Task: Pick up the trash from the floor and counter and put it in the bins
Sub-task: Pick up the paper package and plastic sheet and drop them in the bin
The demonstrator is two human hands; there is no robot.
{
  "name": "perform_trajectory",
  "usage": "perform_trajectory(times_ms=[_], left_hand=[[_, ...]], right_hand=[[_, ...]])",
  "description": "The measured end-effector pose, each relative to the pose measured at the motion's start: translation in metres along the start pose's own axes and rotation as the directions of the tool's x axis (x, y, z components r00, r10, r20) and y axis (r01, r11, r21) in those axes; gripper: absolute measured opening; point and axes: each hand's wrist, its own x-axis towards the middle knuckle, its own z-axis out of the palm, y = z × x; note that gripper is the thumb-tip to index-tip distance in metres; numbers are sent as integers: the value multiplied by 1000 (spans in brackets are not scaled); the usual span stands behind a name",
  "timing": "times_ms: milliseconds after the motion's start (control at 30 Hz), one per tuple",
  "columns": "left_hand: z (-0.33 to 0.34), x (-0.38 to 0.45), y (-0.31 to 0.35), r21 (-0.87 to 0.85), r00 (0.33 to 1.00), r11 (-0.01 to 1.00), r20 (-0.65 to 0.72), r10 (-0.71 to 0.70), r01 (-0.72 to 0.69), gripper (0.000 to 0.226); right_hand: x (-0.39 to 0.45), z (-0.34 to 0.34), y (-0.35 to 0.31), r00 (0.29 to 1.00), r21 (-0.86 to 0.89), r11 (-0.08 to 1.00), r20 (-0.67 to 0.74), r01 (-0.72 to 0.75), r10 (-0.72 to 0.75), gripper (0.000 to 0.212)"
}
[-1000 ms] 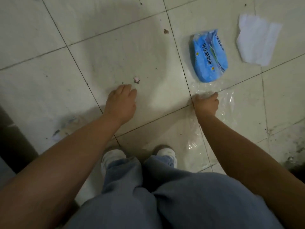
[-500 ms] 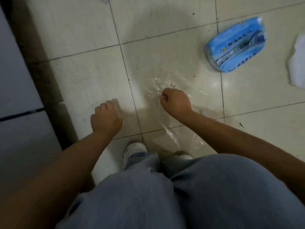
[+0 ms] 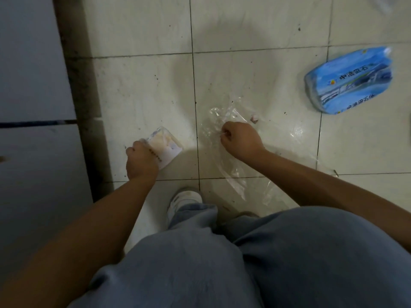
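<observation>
My left hand [image 3: 140,160] is closed around a small pale wrapper [image 3: 165,145] with faint printing, held just above the tiled floor [image 3: 142,92]. My right hand [image 3: 239,138] is a fist pinching a sheet of clear plastic film [image 3: 233,174] that lies crumpled on the tiles and trails back toward my feet. A blue printed packet [image 3: 349,81] lies on the floor to the far right, apart from both hands. A tiny pinkish scrap [image 3: 254,118] sits just beyond my right hand.
A grey cabinet front [image 3: 33,85] with a dark grimy base strip [image 3: 82,85] runs along the left. My white shoe [image 3: 184,200] and grey trouser legs fill the lower middle. Another bit of clear plastic [image 3: 387,5] shows at the top right corner.
The view has swung left, so the blue packet moved further right. My left hand, a bare fist before, now holds the pale wrapper. My right hand keeps its pinch on the film.
</observation>
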Motion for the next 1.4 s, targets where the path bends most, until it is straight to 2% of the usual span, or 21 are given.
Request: perform_trajectory(times_ms=[133,233,400,533,733,867,967,1067,1167,1267,1333,1400], left_hand=[[-11,-1,4,-178,995,980,-34,-94,86,38],[-21,-8,14,-223,998,975,-54,-28,16,36],[-79,-38,47,-348,999,938,-44,-18,1,42],[-154,-80,83,-315,1000,949,0,25,-24,42],[-278,-180,140,-314,993,943,12,119,-109,29],[-355,-262,177,-226,955,934,37,293,-277,14],[-406,-311,206,-152,911,902,30,412,-403,25],[-444,-347,239,-91,854,850,4,521,-518,25],[-471,-371,279,-61,818,816,3,576,-574,20],[-493,-387,324,-45,805,805,7,593,-592,9],[-506,-397,360,-42,812,812,7,583,-583,13],[-520,-405,401,-57,831,830,5,556,-555,17]], right_hand=[[-5,-6,5,1000,4,1000,2,11,-12,24],[-8,-15,4,1000,32,999,-15,-2,2,23],[-37,-62,-15,990,75,991,-75,-114,119,26],[-99,-112,-39,966,153,967,-128,-203,223,27],[-215,-207,-87,917,235,919,-172,-316,359,26],[-278,-291,-116,877,257,888,-203,-381,435,24],[-317,-355,-129,861,232,888,-241,-397,448,15],[-345,-415,-124,812,275,871,-329,-406,482,17],[-362,-471,-105,744,349,846,-412,-403,525,21],[-371,-522,-81,750,355,848,-411,-393,519,25],[-372,-556,-61,751,304,861,-424,-408,506,27],[-371,-595,-39,726,333,852,-449,-405,521,31]])
